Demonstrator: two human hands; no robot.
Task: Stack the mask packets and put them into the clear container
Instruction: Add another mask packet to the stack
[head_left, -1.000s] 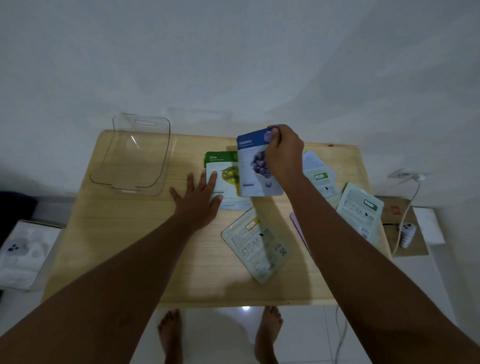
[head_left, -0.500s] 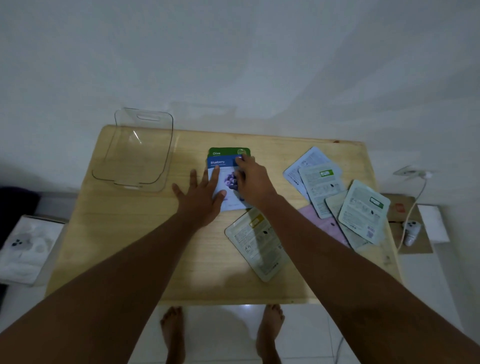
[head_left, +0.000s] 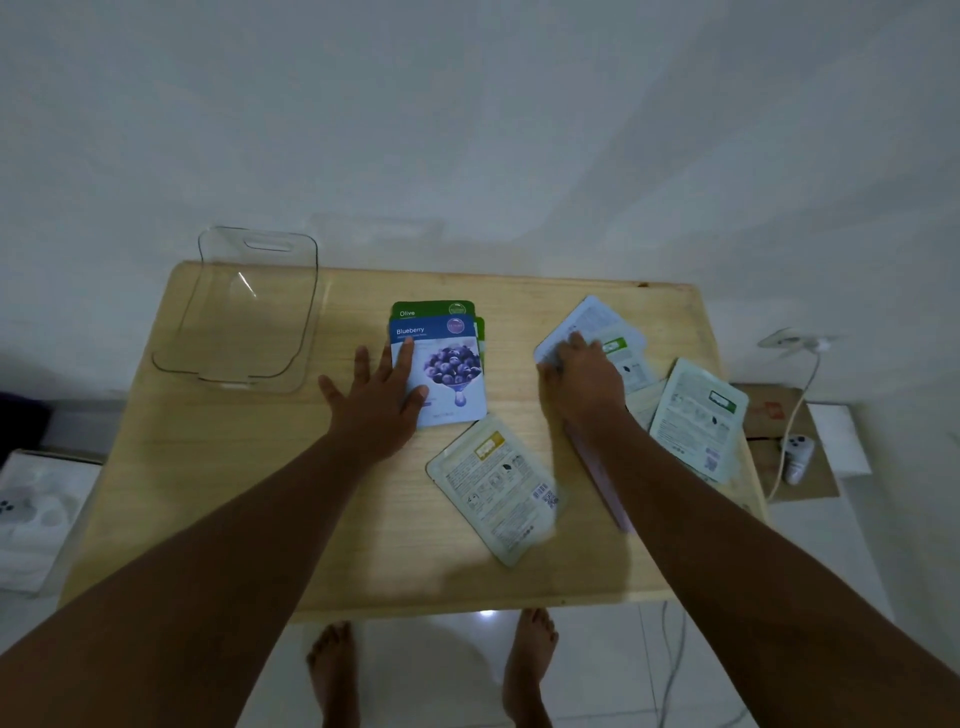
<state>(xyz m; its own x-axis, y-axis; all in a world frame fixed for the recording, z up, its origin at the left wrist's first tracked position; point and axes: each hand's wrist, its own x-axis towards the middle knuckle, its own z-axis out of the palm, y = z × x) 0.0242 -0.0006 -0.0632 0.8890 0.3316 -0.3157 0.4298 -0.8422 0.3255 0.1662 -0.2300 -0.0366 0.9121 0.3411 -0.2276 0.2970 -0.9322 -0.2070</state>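
- Mask packets lie in two groups on the wooden table (head_left: 208, 493): a small stack at centre frame, with the blueberry packet (head_left: 447, 374) on top of the olive packet (head_left: 434, 309), and loose ones spread over the right half.
- Clear container (head_left: 244, 312) stands empty at the upper left of the frame, just left of the stack and well apart from the loose packets.
- Right hand (head_left: 584, 382) lies palm-down on the white packet (head_left: 584, 322) at centre right, fingers pointing toward the top of the frame; whether they are pinching its edge I cannot tell.
- That packet's long axis runs tilted, lower left to upper right, while the stack sits nearly square to the table, so I judge it needs a turn before it lands there.
- Left hand (head_left: 376, 395) rests flat and spread on the stack's left edge; it is the nearer hand to the container.
- A yellow-label packet (head_left: 498, 488) lies alone, lower centre, between the arms.
- The right forearm hides most of a pink packet (head_left: 597, 467); the green-label packet (head_left: 698, 415) beside it overlaps others, so the count is unclear.
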